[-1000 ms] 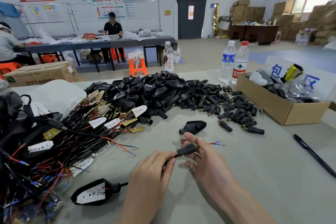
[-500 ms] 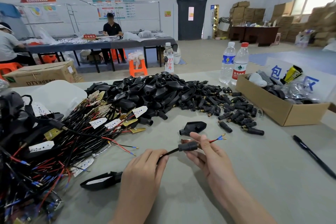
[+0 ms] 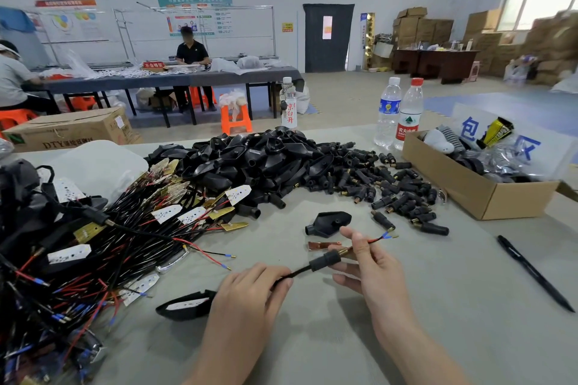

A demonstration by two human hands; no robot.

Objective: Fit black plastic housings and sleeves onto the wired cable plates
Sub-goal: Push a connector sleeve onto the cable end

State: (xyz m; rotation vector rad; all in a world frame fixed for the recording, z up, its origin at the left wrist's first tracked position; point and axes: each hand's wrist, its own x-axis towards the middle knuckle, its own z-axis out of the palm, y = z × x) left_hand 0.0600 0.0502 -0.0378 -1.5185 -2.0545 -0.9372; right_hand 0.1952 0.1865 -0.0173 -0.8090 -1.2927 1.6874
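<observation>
Right now the left hand point(image 3: 250, 300) is pinching a thin black cable point(image 3: 292, 273) between thumb and curled fingers, low over the table point(image 3: 438, 306). The right hand point(image 3: 372, 269) is gripping the same cable just past the brass tip of a black sleeve point(image 3: 325, 259), which is sitting on the cable in the gap between the two hands. Red and blue wire ends point(image 3: 384, 236) are sticking out beyond the right thumb. The cable's other end is running under the left hand to a fitted housing point(image 3: 184, 308) (a white plate is showing inside it), lying just left of that wrist. A loose housing point(image 3: 328, 222) and a copper strip point(image 3: 322, 245) are lying near the right fingers. Farther off, the pile of housings point(image 3: 266, 159), the loose sleeves point(image 3: 391, 191) and the bundle of wired plates point(image 3: 125, 244) are crowding the far and left side, with a cardboard box point(image 3: 478, 194) and a pen point(image 3: 534, 272) lying to the right.
</observation>
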